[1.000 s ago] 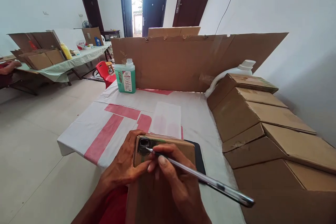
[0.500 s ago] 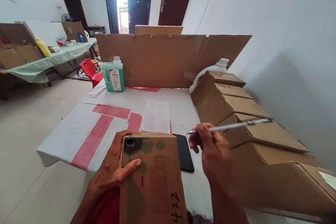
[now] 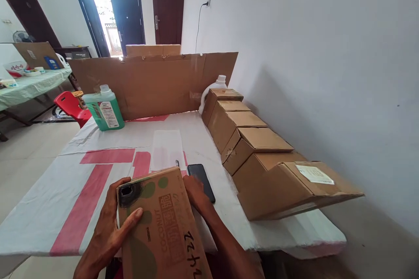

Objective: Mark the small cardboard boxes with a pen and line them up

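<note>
I have a cardboard box (image 3: 163, 226) between both hands at the near edge of the table (image 3: 49, 196), its far end resting on the cloth and its near end running out of view toward my lap; my left hand (image 3: 108, 231) grips the left far corner, thumb laid flat across the printed top beside a black scribbled patch, and my right hand (image 3: 196, 194) presses against the right far edge, though its fingers are tucked behind the box so I cannot tell whether they curl round it or merely brace it; I judge the box stiff and dry, light enough for two hands, with a matte skin that should not slip, and best held by opposite long edges (the corners would crush first); handwritten figures mark its near end; just beyond the right hand lies a black phone (image 3: 201, 175), with a pen (image 3: 177, 163) tip showing beside a white sheet (image 3: 167, 150), both close enough to be swept if the box slides forward; a row of brown cartons (image 3: 258, 157) leans along the wall on the right, crowding that side; a green bottle (image 3: 104, 109) and a white jug (image 3: 212, 89) stand well apart before an upright cardboard panel (image 3: 153, 83).
</note>
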The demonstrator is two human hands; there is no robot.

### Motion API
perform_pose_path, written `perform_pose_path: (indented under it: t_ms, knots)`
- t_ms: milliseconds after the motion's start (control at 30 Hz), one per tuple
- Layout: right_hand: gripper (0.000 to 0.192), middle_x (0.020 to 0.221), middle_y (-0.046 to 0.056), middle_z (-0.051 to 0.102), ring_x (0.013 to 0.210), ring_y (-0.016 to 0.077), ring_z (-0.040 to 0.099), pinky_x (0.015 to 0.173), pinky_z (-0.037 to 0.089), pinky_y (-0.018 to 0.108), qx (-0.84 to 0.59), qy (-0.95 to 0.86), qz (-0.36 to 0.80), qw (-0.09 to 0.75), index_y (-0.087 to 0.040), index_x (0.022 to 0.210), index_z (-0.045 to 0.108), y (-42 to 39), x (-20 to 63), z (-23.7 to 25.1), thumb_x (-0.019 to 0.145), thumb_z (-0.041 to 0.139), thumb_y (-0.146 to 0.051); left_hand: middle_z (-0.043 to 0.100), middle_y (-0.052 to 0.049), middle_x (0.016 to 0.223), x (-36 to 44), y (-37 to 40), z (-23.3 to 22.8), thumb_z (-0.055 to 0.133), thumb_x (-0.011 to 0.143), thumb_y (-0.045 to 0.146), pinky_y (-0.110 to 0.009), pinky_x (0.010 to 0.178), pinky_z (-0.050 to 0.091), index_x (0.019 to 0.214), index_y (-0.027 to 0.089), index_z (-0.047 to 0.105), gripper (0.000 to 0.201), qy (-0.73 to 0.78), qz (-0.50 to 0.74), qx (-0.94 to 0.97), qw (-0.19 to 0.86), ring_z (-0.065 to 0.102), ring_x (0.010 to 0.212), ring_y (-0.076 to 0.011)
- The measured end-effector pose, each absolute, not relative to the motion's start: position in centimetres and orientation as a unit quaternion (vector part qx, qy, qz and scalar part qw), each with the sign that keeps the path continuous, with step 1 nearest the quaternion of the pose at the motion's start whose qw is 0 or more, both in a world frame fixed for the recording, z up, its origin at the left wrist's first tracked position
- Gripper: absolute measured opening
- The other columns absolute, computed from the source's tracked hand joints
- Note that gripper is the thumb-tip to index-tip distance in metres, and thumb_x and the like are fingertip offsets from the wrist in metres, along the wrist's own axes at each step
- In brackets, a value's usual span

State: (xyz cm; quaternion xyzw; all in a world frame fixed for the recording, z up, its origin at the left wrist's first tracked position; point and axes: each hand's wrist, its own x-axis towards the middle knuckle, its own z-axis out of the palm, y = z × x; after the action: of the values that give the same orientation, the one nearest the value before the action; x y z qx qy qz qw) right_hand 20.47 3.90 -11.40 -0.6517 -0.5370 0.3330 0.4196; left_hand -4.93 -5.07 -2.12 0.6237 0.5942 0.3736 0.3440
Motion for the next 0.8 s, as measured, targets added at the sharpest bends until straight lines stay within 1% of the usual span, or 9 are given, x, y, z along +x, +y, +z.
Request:
perform_pose_path:
  t_ms: [100,200,267,367,433,533,600,700,800]
  knots:
    - [0.025,0.107,0.016,0.072,0.111,0.0364,0.068,0.091,0.052,0.045,-0.730,-0.543,0.295,0.291,-0.014,0.099,0.070,3.4,22.3,-10.9,0.083,0.083,-0.029,0.056,-0.013,0.142,-4.6,-5.1,-1.9,0.062,0.090,0.062,-0.063,0.116,0.037,0.145,0.029,0.044,0.066,0.594,0.387,0.622,0.332,0.045,0.141,-0.0401]
    - [0.047,0.131,0.027,0.062,0.133,0.0461,0.053,0.101,0.045,0.053,-0.796,-0.507,0.246,0.221,-0.011,0.115,0.064,2.6,24.0,-10.5,0.077,0.084,-0.029,0.055,-0.013,0.142,-4.5,-5.0,-1.9,0.062,0.090,0.064,-0.063,0.117,0.036,0.145,0.028,0.044,0.068,0.593,0.391,0.621,0.331,0.047,0.139,-0.0395]
    - [0.057,0.133,0.030,0.059,0.134,0.0475,0.051,0.102,0.045,0.054,-0.817,-0.488,0.240,0.191,-0.009,0.118,0.062,2.3,24.8,-10.6,0.071,0.087,-0.031,0.057,-0.013,0.141,-4.6,-4.9,-2.0,0.062,0.090,0.063,-0.062,0.118,0.036,0.144,0.027,0.045,0.067,0.593,0.393,0.620,0.332,0.048,0.139,-0.0388]
    - [0.063,0.130,0.031,0.063,0.127,0.0455,0.058,0.098,0.048,0.050,-0.819,-0.478,0.255,0.190,-0.008,0.115,0.063,2.3,25.3,-11.0,0.066,0.088,-0.038,0.060,-0.013,0.136,-4.9,-4.6,-2.4,0.063,0.090,0.062,-0.061,0.118,0.037,0.143,0.026,0.047,0.066,0.585,0.389,0.627,0.335,0.049,0.139,-0.0385]
    - [0.054,0.121,0.028,0.069,0.118,0.0432,0.065,0.093,0.051,0.046,-0.808,-0.475,0.274,0.214,-0.010,0.106,0.066,2.5,25.4,-11.4,0.067,0.085,-0.042,0.061,-0.013,0.135,-4.9,-4.6,-2.5,0.063,0.091,0.061,-0.060,0.118,0.038,0.143,0.026,0.047,0.065,0.579,0.386,0.636,0.334,0.048,0.140,-0.0388]
    - [0.031,0.094,0.016,0.078,0.098,0.0370,0.073,0.082,0.056,0.042,-0.767,-0.482,0.318,0.279,-0.018,0.088,0.068,2.5,25.7,-11.8,0.074,0.072,-0.045,0.058,-0.013,0.140,-4.5,-4.7,-2.2,0.063,0.091,0.059,-0.058,0.118,0.040,0.144,0.027,0.045,0.064,0.569,0.390,0.643,0.333,0.050,0.140,-0.0376]
    - [0.033,0.088,0.011,0.079,0.093,0.0350,0.075,0.078,0.058,0.041,-0.734,-0.488,0.341,0.327,-0.019,0.088,0.069,2.0,26.1,-11.6,0.079,0.065,-0.051,0.057,-0.012,0.143,-4.1,-4.9,-1.9,0.064,0.092,0.056,-0.056,0.116,0.042,0.144,0.029,0.044,0.062,0.559,0.400,0.645,0.333,0.052,0.139,-0.0360]
    - [0.052,0.102,0.013,0.080,0.096,0.0345,0.077,0.080,0.062,0.045,-0.659,-0.432,0.421,0.449,-0.017,0.108,0.068,0.0,27.2,-9.9,0.082,0.063,-0.062,0.057,-0.010,0.142,-3.5,-5.1,-1.5,0.065,0.092,0.053,-0.054,0.115,0.044,0.143,0.030,0.044,0.059,0.548,0.427,0.641,0.328,0.053,0.137,-0.0348]
    - [0.065,0.123,0.013,0.076,0.103,0.0348,0.077,0.089,0.062,0.050,-0.509,-0.266,0.563,0.594,-0.021,0.126,0.065,-2.9,28.1,-6.3,0.074,0.083,-0.054,0.057,-0.012,0.142,-3.2,-5.2,-1.3,0.065,0.092,0.051,-0.055,0.116,0.043,0.145,0.029,0.043,0.061,0.542,0.428,0.643,0.331,0.053,0.137,-0.0345]
